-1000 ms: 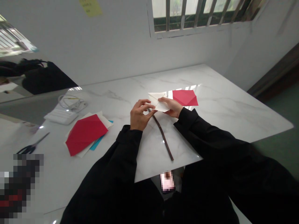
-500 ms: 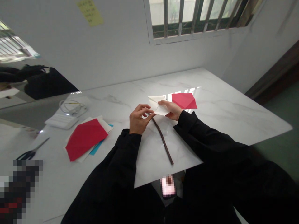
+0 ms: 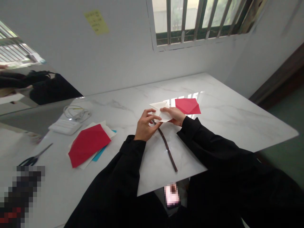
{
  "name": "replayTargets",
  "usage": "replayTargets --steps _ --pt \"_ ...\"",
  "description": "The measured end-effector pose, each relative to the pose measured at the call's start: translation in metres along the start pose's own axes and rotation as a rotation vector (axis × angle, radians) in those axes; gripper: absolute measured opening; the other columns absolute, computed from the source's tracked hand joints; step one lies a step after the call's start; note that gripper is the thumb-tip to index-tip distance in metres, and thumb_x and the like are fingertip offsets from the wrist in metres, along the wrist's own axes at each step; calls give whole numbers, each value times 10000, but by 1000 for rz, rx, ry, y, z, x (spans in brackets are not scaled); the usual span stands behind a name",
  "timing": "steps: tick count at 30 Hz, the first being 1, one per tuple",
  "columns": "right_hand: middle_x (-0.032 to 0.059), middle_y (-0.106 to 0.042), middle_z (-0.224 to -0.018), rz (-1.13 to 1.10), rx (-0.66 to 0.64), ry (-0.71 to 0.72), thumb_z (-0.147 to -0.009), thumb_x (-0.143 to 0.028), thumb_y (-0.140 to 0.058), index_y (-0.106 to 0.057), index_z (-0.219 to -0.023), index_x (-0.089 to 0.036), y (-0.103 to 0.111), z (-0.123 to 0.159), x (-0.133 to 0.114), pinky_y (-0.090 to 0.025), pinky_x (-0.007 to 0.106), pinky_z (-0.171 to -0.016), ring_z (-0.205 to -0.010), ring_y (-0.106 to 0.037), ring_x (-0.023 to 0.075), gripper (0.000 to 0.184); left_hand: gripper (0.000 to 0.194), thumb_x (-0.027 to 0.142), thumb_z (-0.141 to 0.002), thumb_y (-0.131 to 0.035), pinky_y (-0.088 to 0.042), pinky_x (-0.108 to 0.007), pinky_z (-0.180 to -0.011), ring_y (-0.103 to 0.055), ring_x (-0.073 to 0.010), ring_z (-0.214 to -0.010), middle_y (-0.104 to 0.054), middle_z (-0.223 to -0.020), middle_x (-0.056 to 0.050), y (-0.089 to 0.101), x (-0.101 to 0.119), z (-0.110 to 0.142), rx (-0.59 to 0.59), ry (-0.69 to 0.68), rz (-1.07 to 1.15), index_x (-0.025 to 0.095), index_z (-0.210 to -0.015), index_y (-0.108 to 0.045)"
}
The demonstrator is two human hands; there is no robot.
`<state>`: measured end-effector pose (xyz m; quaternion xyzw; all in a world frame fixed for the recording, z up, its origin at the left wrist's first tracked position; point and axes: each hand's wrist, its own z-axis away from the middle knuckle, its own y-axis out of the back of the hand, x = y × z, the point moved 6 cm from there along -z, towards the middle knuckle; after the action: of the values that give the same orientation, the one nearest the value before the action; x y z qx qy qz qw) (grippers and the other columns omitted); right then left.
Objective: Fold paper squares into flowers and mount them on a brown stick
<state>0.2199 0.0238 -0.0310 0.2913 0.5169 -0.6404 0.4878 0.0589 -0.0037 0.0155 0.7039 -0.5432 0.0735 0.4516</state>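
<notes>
A white paper envelope [image 3: 161, 105] is held above the table between my two hands. My right hand [image 3: 175, 115] grips its right side, thumb on top and fingers underneath. My left hand [image 3: 147, 124] pinches the near left edge with fingertips and thumb. Below the hands lies a thin dark brown stick [image 3: 168, 150], its far end hidden behind my left hand. Just beyond my right hand a red envelope [image 3: 188, 106] rests on the table.
On the left lies a pile of envelopes with a red envelope [image 3: 89, 145] on top. Farther left are scissors [image 3: 35, 157] and a white box with a cable [image 3: 65, 126]. The marbled table [image 3: 232, 110] meets a wall with a barred window [image 3: 182, 25] and a yellow note [image 3: 97, 22].
My left hand has shifted right, its fingers now over the envelope's near left part. My right hand keeps its grip. The whole view has tilted slightly, so everything sits lower.
</notes>
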Motion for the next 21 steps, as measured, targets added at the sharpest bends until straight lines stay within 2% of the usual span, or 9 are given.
replayTargets --steps 4,10,12,14,17,19,21 --pt "61 -764 -1005 68 -6 -18 -924 -252 -732 -740 -1032 -183 -2 5 -1 -633 260 -723 -896 -717 167 129 218 407 -892 -804 -580 -270 -701 -660 -151 -879 -649 -1273 -88 1 -8 1 66 85 32 200 -824 -790" --pt "53 -744 -945 127 37 -23 -947 -233 -729 -723 -992 -167 -4 6 2 -629 249 -668 -825 -707 150 80 238 362 -808 -847 -638 -301 -788 -688 -184 -1007 -531 -1440 -100 1 -27 6 158 344 194 204 -971 -773" --pt "50 -739 -928 139 38 -34 -946 -235 -736 -726 -991 -167 -5 7 3 -619 247 -643 -793 -702 148 82 388 328 -753 -879 -642 -325 -827 -703 -183 -998 -509 -1485 -103 -1 -32 7 195 413 290 225 -1103 -747" --pt "54 -746 -939 148 25 -46 -948 -231 -735 -737 -1003 -170 -8 7 4 -615 252 -642 -787 -705 151 81 645 305 -700 -909 -643 -351 -856 -724 -210 -1015 -545 -1477 -119 -4 -36 8 216 479 412 254 -1298 -674" --pt "67 -764 -973 169 8 -52 -955 -221 -732 -753 -1007 -172 -10 8 5 -608 249 -637 -798 -712 158 75 979 298 -674 -926 -633 -384 -897 -748 -256 -1031 -696 -1305 -131 -12 -41 10 198 565 601 267 -1545 -480" --pt "73 -767 -987 181 -10 -47 -968 -244 -733 -757 -1008 -167 -10 8 5 -601 237 -622 -806 -715 158 89 1088 296 -682 -921 -626 -394 -909 -758 -262 -1012 -754 -1196 -120 -15 -43 12 195 606 687 268 -1624 -379" --pt "80 -763 -988 177 -44 -28 -1001 -340 -716 -759 -1014 -161 -11 9 3 -607 235 -617 -793 -708 152 184 1115 291 -682 -919 -626 -392 -896 -763 -256 -983 -770 -1178 -114 -16 -45 13 214 640 729 273 -1644 -355"
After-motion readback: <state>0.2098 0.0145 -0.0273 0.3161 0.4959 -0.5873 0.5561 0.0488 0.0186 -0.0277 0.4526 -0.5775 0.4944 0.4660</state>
